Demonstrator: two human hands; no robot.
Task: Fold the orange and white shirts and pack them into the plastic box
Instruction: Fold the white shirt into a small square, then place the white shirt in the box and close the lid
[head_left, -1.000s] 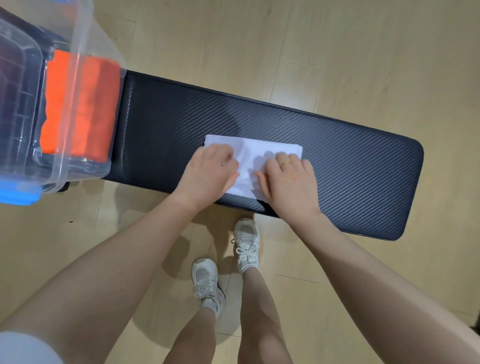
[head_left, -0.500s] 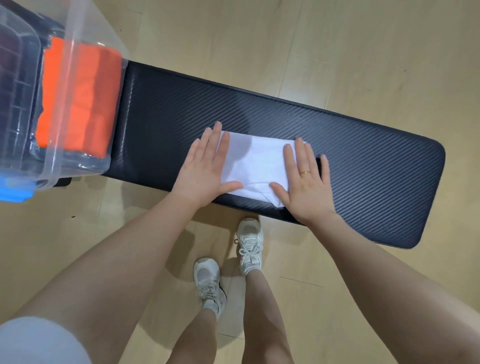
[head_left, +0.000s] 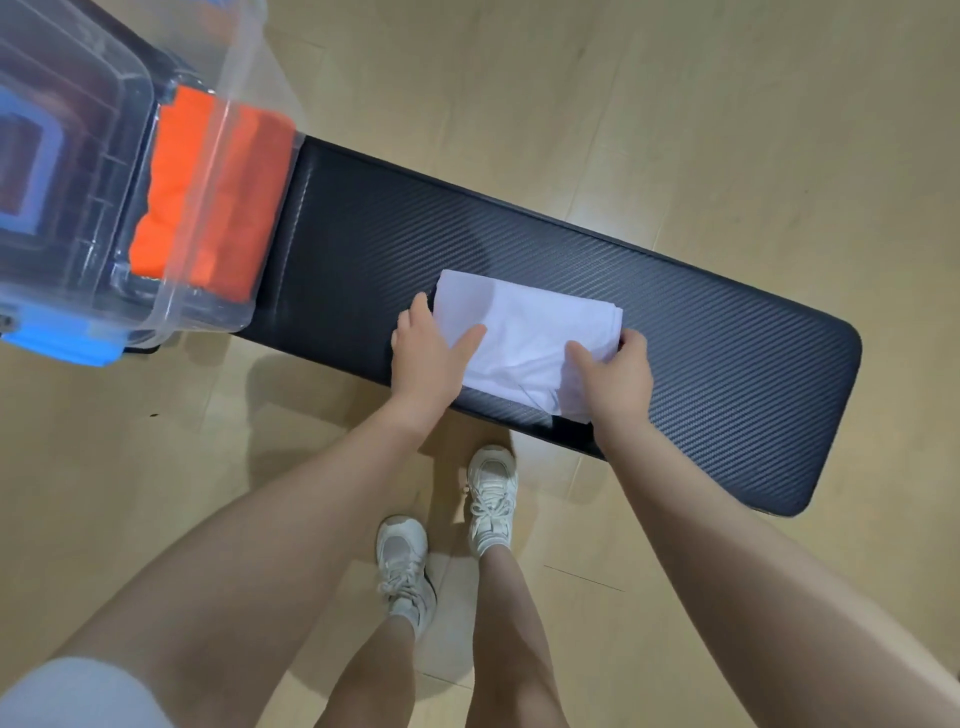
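The plastic box runs off the top-left corner, so most of it is cut off and blurry, and the orange shirt only shows through its clear wall, folded inside. The fingers of both hands are tucked out of sight at the cloth's edges. The left hand grips the left end of the folded white shirt, thumb lying on top. The right hand pinches the right end, thumb over the cloth. The shirt sits mid-bench on the black padded bench, well apart from the box. White sneakers stand on the wood floor below.
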